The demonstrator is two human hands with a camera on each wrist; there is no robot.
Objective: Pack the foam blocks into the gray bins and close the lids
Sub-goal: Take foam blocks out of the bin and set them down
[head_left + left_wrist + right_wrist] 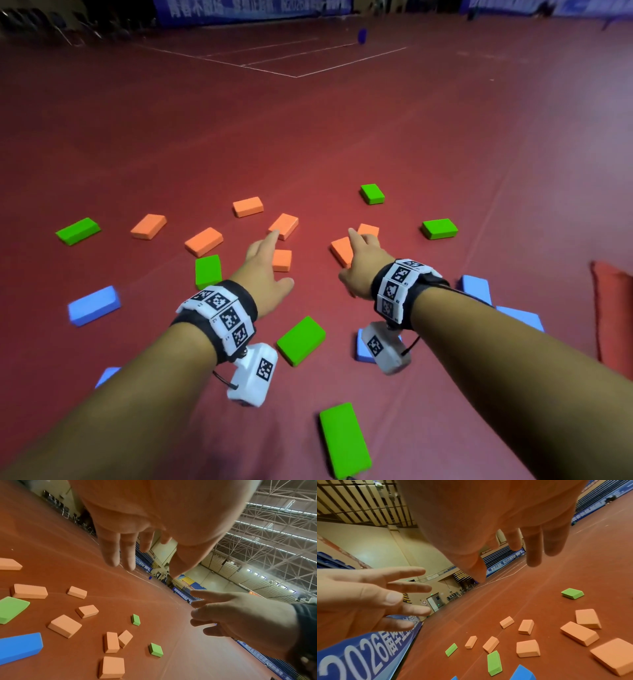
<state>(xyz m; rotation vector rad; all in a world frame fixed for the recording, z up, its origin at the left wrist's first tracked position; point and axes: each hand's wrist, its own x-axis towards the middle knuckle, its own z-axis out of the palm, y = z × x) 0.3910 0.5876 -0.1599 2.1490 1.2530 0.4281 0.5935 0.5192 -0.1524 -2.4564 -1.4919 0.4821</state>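
left hand (265, 270): stretched forward over the floor (308, 137), fingers (109, 550) straight and a little spread, holding nothing; index tip is over the near edge of an orange block (284, 225), contact cannot be told.
right hand (363, 267): stretched forward beside the left, fingers (533, 547) straight and loose, holding nothing; it hangs over an orange block (342, 250) and partly hides another orange block (369, 230) just beyond it.
orange blocks: scattered on the floor in the middle, far of the hands; one more (282, 260) lies right of the left hand.
green blocks: spread wide, one far left (78, 231), one far right (439, 229), one between the forearms (301, 340), one nearest (344, 440).
blue blocks: near, one at left (93, 305), some at right (476, 289) behind the right forearm.
gray bins: not seen in any view.
wrist bands: marker-patterned bands (219, 313) on both wrists.
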